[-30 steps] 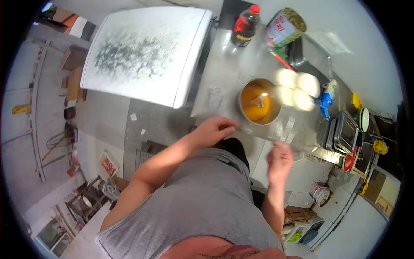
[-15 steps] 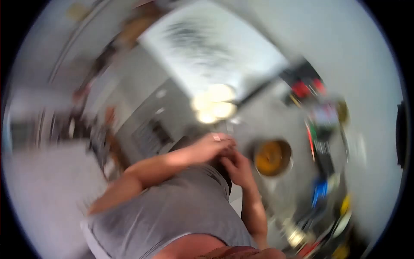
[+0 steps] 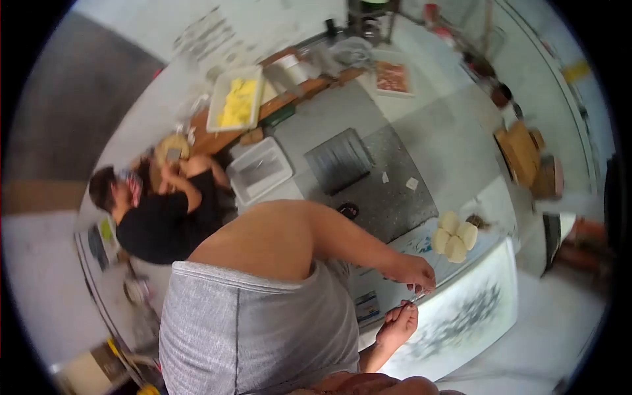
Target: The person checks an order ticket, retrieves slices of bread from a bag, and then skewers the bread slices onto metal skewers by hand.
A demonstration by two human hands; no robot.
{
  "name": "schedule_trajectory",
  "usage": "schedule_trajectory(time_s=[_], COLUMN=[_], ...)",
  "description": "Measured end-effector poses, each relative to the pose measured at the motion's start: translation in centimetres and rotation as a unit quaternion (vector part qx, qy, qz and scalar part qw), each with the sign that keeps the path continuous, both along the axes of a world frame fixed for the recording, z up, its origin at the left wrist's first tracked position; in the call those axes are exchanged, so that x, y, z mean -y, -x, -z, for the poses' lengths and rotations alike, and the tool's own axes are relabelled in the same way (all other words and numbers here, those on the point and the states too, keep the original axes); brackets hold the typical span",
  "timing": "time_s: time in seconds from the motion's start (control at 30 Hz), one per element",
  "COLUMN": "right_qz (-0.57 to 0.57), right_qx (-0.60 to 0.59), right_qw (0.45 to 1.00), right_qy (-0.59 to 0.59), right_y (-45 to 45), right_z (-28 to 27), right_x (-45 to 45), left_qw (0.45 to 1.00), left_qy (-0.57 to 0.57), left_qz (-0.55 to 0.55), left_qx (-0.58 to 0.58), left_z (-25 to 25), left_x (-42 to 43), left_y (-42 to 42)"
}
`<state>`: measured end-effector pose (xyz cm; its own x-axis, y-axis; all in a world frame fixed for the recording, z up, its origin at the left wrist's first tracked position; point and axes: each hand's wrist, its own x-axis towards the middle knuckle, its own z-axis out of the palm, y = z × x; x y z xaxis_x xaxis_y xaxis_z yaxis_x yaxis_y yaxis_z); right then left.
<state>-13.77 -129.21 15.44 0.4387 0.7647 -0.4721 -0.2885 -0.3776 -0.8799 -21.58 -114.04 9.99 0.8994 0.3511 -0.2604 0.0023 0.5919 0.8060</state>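
My left hand (image 3: 411, 271) reaches across with its fingers closed in a pinch. Just below it, my right hand (image 3: 396, 324) is also closed, its fingertips on a thin, small item too fine to name. The hands almost meet, over the edge of a glowing white panel (image 3: 490, 283) that carries a dark, mottled, leaf-like pattern. Beyond the left hand, several cream rounded pieces (image 3: 455, 250) sit in a cluster by the panel's far edge. A small blue-and-white packet (image 3: 367, 307) lies left of my right hand.
A dark grey slab (image 3: 339, 161) rests on the grey work surface (image 3: 421, 128). Behind are a white tray (image 3: 284, 172), a tray of yellow material (image 3: 212, 118) and a tray of reddish bits (image 3: 394, 93). At left sits a person in black (image 3: 168, 227). Cardboard (image 3: 517, 155) stands right.
The view has swung round, and the panel now appears at lower right instead of the top. My hands have gone from close before my waist to over the panel's edge. A seated person shows now.
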Motion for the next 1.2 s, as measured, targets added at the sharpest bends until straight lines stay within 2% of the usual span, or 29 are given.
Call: schedule_trajectory(time_s=[0.17,0.23,0.3,0.33,0.37,0.43,0.47,0.5,0.53,0.57,0.6,0.63,0.67,0.7,0.73,0.77,0.8,0.83,0.87,0.9,0.93,0.97,1.03,1.1,1.17,1.2], right_qz=[-0.090,-0.102,-0.107,-0.107,-0.152,-0.105,-0.091,-0.095,-0.094,-0.120,-0.144,-0.183,-0.213,-0.173,-0.219,-0.212,-0.206,-0.208,-0.216,-0.224,-0.227,-0.229,-0.246,-0.282,-0.305,-0.315], right_qx=[-0.049,-0.058,-0.012,0.012,0.005,0.059,0.085,0.107,0.132,0.151,0.169,0.181,0.139,0.124,0.111,0.104,0.094,0.080,0.067,0.054,0.029,0.007,-0.024,-0.038,-0.028,-0.024], right_qw=[0.995,0.993,0.994,0.994,0.988,0.991,0.989,0.983,0.976,0.973,0.968,0.965,0.967,0.977,0.969,0.972,0.974,0.974,0.973,0.971,0.971,0.971,0.967,0.957,0.951,0.948], right_qy=[-0.019,-0.020,-0.008,0.012,-0.003,0.049,0.079,0.112,0.144,0.131,0.116,0.057,0.008,0.016,-0.027,-0.021,-0.015,-0.034,-0.050,-0.067,-0.068,-0.068,-0.064,-0.054,-0.042,-0.038], right_y=[-3.6,-5.5,-7.9,-8.9,-10.7,-14.4,-16.3,-17.9,-19.9,-21.3,-22.3,-23.4,-23.0,-23.9,-26.4,-26.7,-26.0,-25.9,-26.1,-26.0,-25.7,-25.5,-24.6,-22.7,-20.5,-19.2], right_z=[-1.3,-0.9,-0.5,-0.9,-1.0,1.8,2.8,3.1,3.3,2.9,2.1,1.4,-0.7,-0.6,0.8,0.0,-1.0,-1.1,-0.8,-0.3,0.4,1.3,2.0,2.2,2.0,1.9], right_x=[-14.2,-19.0,-23.3,-25.0,-27.2,-33.7,-36.9,-40.1,-43.1,-45.5,-47.9,-49.6,-51.7,-54.8,-57.6,-60.3,-62.9,-65.5,-68.2,-70.9,-73.6,-76.3,-80.7,-85.3,-89.8,-92.0], left_qw=[0.986,0.962,0.928,0.920,0.887,0.806,0.759,0.742,0.695,0.671,0.650,0.560,0.542,0.499,0.410,0.458,0.506,0.485,0.479,0.513,0.517,0.549,0.593,0.662,0.659,0.638], left_qy=[-0.152,-0.213,-0.264,-0.211,-0.255,-0.329,-0.290,-0.225,-0.229,-0.213,-0.167,-0.130,0.008,0.141,-0.020,-0.117,0.029,0.125,0.175,0.207,0.207,0.240,0.322,0.262,0.012,-0.022], left_qz=[-0.070,-0.124,-0.148,-0.213,-0.253,-0.311,-0.350,-0.371,-0.439,-0.350,-0.284,-0.353,-0.403,-0.449,-0.506,-0.158,-0.275,-0.319,-0.348,-0.317,-0.329,-0.351,-0.400,-0.321,-0.355,-0.383], left_qx=[-0.012,-0.115,-0.216,-0.253,-0.290,-0.382,-0.466,-0.512,-0.521,-0.618,-0.685,-0.738,-0.737,-0.727,-0.759,-0.867,-0.817,-0.804,-0.787,-0.771,-0.763,-0.719,-0.620,-0.625,-0.663,-0.668], left_z=[0.5,2.2,4.7,7.6,8.8,12.0,11.9,12.6,13.5,15.4,16.9,18.9,17.7,15.9,20.7,20.9,14.8,15.6,17.1,18.3,22.0,24.1,25.0,20.5,27.6,31.0], left_x=[-13.0,-17.8,-21.6,-22.9,-24.4,-28.3,-29.3,-29.7,-29.2,-29.3,-28.5,-25.8,-24.2,-22.6,-18.5,-15.7,-16.5,-15.4,-14.6,-14.4,-13.4,-14.0,-17.9,-26.4,-29.2,-31.9], left_y=[1.4,3.6,4.8,5.6,7.6,13.1,15.3,18.0,20.3,23.6,26.5,28.3,28.6,28.8,28.7,28.3,24.7,22.6,20.4,18.3,16.0,13.9,9.9,8.2,9.1,10.3])
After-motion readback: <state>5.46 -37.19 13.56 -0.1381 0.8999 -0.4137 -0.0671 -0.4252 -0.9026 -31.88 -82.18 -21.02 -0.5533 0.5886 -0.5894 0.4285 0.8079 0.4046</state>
